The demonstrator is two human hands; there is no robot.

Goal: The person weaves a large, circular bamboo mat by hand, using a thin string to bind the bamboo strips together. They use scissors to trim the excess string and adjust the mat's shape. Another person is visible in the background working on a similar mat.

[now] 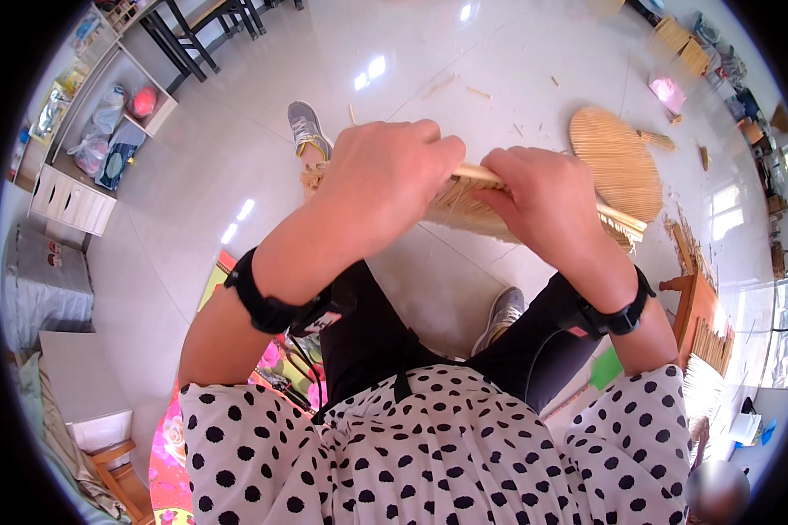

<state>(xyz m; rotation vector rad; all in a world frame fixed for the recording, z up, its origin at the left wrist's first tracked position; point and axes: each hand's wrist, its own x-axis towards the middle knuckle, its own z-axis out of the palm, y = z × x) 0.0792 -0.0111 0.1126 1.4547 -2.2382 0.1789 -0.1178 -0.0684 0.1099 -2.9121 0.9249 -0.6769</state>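
A mat of thin tan stalks [473, 213] laid side by side hangs in front of me, a stalk running along its upper edge. My left hand [396, 168] is closed round the left part of that edge. On the right, my right hand [547, 191] pinches the same edge, its thumb and fingers pressed together. The stalk ends show past the right wrist, and a frayed bit shows left of my left hand. Much of the mat is hidden behind both hands and forearms.
A round stalk mat [617, 164] lies on the tiled floor at right, with stalk scraps around it. An orange-brown wooden piece of furniture [697, 306] stands beside bundled stalks [711, 350]. A shelf unit [131, 70] stands at left, black-legged furniture [179, 44] at the back.
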